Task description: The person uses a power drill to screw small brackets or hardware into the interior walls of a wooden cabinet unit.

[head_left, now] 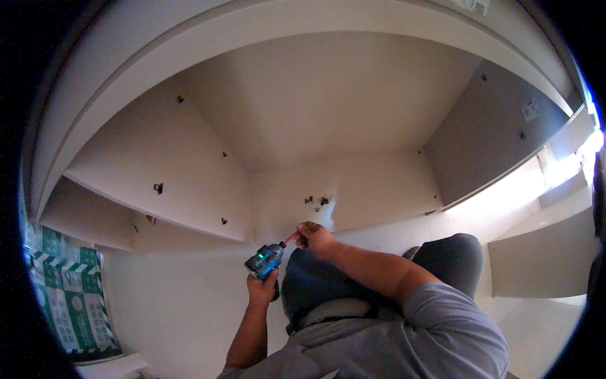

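Observation:
My left hand [262,285] is closed round the grip of a blue and black cordless driver [264,260], which has a small green light on it. A red bit or shaft [291,236] sticks out from its nose. My right hand [310,235] has its fingertips pinched on that red piece. Just beyond my right hand, several small metal fittings [315,203] lie on the pale cabinet board [379,189].
Cabinet side panels [158,145] [480,139] with small fittings surround me, under a curved front rail [303,19]. My bent legs [445,259] rest on the pale floor [170,297]. Green-and-white printed sheeting [69,297] is at left; a loose board [540,252] is at right.

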`<action>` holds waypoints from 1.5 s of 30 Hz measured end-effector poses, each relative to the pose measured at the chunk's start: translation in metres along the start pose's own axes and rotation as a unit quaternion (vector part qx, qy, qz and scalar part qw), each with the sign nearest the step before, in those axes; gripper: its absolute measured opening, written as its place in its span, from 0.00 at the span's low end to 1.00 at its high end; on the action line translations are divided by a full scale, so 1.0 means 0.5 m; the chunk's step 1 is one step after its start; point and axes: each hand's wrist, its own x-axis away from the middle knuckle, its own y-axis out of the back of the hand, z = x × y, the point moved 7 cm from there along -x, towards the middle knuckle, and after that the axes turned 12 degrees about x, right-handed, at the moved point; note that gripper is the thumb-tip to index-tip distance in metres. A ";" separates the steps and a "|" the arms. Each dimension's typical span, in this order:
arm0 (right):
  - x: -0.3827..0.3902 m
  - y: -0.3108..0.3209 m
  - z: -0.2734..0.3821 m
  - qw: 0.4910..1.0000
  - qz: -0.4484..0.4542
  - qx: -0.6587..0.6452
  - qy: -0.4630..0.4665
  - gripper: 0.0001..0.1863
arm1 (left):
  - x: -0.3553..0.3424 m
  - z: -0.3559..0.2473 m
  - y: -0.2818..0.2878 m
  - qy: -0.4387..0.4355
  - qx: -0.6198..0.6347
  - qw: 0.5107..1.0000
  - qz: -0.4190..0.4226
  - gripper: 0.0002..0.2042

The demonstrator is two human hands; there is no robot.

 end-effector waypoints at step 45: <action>0.169 0.054 0.231 0.988 0.097 0.024 0.121 0.15 | -0.051 -0.044 -0.092 -0.098 0.175 0.971 0.128 0.13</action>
